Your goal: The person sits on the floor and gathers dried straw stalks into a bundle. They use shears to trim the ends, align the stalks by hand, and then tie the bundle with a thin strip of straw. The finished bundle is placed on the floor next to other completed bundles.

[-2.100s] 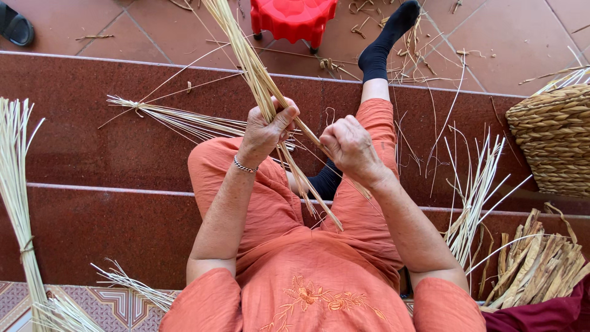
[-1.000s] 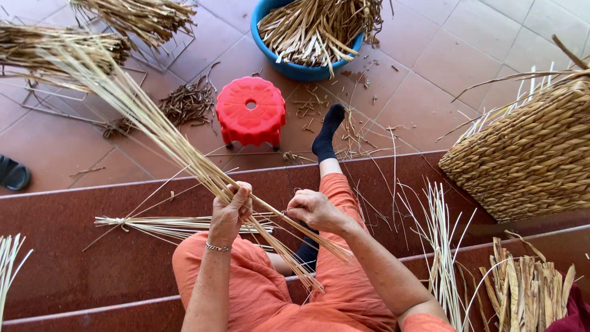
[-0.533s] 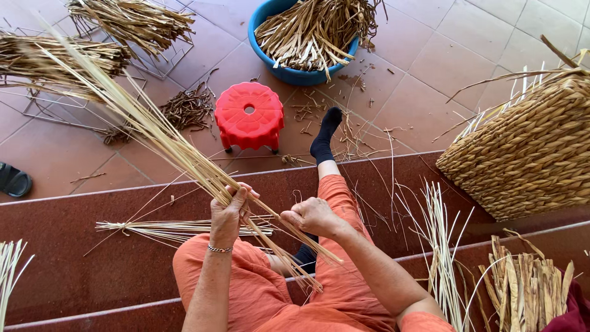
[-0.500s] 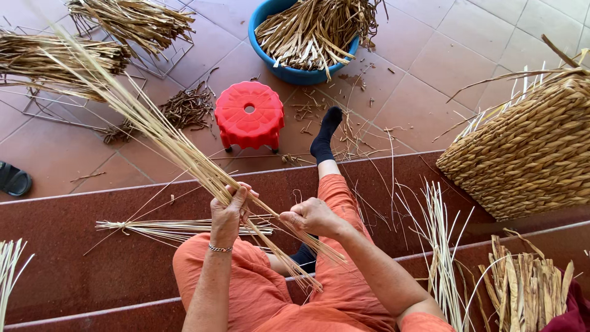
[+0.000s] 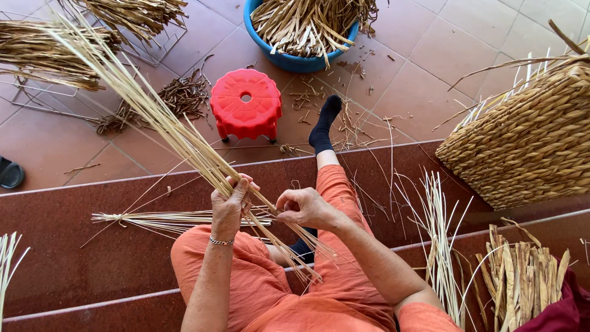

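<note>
My left hand (image 5: pixel 230 206) grips a long bundle of pale straw stalks (image 5: pixel 153 114) that slants from the upper left down past my lap. My right hand (image 5: pixel 302 208) sits just to its right, fingers pinched on a few stalks of the same bundle where it crosses my knees. I sit on dark red steps in orange clothes, one leg stretched out with a black sock (image 5: pixel 322 126). A second tied bunch of straw (image 5: pixel 178 217) lies flat on the step behind my hands.
A red plastic stool (image 5: pixel 246 104) stands on the tiled floor ahead, a blue tub (image 5: pixel 294 60) of dried strips beyond it. A woven basket (image 5: pixel 528 141) sits at right. Dried strips (image 5: pixel 528 280) and upright stalks (image 5: pixel 439 246) lie at lower right; wire racks with bundles (image 5: pixel 43 52) at upper left.
The view has tilted up from my lap to the floor ahead. My right hand has moved in to the bundle beside the left hand, which keeps its grip.
</note>
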